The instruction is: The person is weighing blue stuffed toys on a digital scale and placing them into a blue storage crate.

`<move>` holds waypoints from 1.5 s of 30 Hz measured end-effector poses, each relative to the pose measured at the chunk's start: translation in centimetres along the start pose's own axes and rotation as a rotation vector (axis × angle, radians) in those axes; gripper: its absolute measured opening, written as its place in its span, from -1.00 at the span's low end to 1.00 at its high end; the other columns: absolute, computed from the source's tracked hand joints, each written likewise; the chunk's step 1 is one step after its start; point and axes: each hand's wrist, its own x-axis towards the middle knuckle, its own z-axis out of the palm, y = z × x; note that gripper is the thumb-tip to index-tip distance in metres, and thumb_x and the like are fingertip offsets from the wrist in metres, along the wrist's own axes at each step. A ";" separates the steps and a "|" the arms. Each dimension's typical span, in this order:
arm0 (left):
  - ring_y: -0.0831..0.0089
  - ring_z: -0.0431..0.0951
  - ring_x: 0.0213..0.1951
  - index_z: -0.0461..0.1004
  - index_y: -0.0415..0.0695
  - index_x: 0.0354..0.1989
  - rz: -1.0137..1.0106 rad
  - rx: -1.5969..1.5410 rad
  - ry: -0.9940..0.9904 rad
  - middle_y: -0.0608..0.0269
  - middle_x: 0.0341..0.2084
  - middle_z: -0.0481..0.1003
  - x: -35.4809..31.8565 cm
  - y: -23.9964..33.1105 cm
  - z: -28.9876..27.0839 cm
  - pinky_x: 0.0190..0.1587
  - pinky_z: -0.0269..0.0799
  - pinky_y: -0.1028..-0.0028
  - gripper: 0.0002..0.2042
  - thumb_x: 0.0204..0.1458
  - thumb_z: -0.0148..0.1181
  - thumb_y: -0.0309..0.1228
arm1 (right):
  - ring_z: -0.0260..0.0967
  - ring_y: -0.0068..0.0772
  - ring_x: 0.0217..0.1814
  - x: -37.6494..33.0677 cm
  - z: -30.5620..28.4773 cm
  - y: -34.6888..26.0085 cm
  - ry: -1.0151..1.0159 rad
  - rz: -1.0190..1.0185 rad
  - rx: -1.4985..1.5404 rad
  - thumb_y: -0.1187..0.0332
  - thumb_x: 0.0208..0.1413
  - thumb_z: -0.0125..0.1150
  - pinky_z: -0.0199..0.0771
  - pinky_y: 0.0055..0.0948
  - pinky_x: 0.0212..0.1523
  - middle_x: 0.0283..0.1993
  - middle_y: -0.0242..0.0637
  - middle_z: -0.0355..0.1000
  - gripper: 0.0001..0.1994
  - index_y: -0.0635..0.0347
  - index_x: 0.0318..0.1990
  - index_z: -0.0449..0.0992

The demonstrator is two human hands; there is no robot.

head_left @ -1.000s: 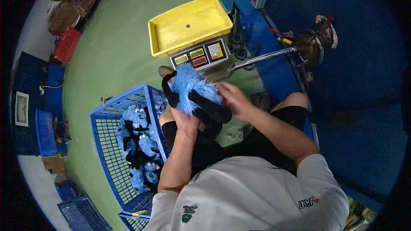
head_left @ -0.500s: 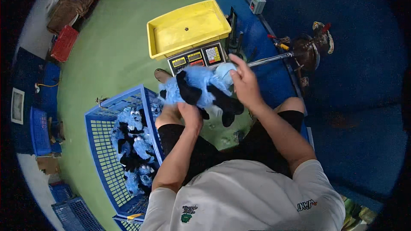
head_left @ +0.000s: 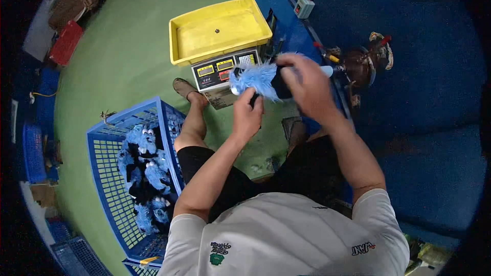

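Observation:
A furry blue plush toy (head_left: 258,79) with black limbs and a white eye is held out before me, its eye end to the left. My left hand (head_left: 247,115) is closed on its underside near that end. My right hand (head_left: 309,84) curls over the black part, slightly blurred, fingers bent round it. A pale blue end of the toy shows beyond the right hand, against the metal pipe of a machine (head_left: 358,66); the pipe is now mostly hidden, and whether the toy is over it I cannot fully see.
At my left stands a blue plastic crate (head_left: 161,138) holding several similar plush toys (head_left: 148,174). Ahead is a scale (head_left: 209,75) with a yellow tray (head_left: 220,56) on top. A blue panel wall (head_left: 409,97) with a grey switch box (head_left: 304,6) runs along the right.
The toy has turned and moved right and up to the metal pipe, which was bare before. Both hands have moved up with it, the right hand now gripping over it.

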 end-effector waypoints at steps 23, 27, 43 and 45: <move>0.46 0.55 -0.26 0.41 -0.27 0.14 -0.051 -0.419 -0.072 0.18 -0.21 0.55 0.4 1.5 0.1 -0.11 0.48 0.50 -0.66 0.17 0.14 -0.58 | 0.40 -0.15 -0.24 -2.4 -2.5 14.8 -0.170 -0.281 -0.497 0.42 -0.16 0.34 0.35 -0.23 -0.04 -0.39 -0.28 0.45 -0.76 0.09 -0.26 0.50; 0.46 0.53 -0.34 0.41 -0.29 0.10 -0.225 -0.701 -0.089 0.17 -0.26 0.53 1.6 2.7 0.9 -0.16 0.52 0.51 -0.69 0.18 0.16 -0.55 | 0.41 -0.13 -0.20 -1.0 0.9 11.0 -0.403 -0.142 -0.609 0.41 -0.18 0.37 0.33 -0.18 0.00 -0.39 -0.28 0.49 -0.76 0.05 -0.31 0.46; 0.43 0.60 -0.38 0.44 -0.35 -0.04 -0.255 -0.514 0.024 0.10 -0.33 0.55 1.9 1.5 -1.5 -0.26 0.57 0.57 -0.80 0.17 0.14 -0.61 | 0.42 -0.13 -0.22 -0.6 3.0 7.9 -0.387 -0.118 -0.590 0.39 -0.07 0.25 0.37 -0.16 -0.13 -0.38 -0.26 0.53 -0.87 0.07 -0.34 0.44; 0.43 0.62 -0.37 0.45 -0.37 -0.07 -0.252 -0.527 0.101 0.10 -0.38 0.56 1.5 1.9 -1.4 -0.28 0.57 0.59 -0.83 0.18 0.12 -0.63 | 0.42 -0.14 -0.22 -0.8 2.9 8.2 -0.358 -0.152 -0.572 0.39 -0.06 0.23 0.36 -0.17 -0.13 -0.37 -0.27 0.53 -0.88 0.07 -0.34 0.43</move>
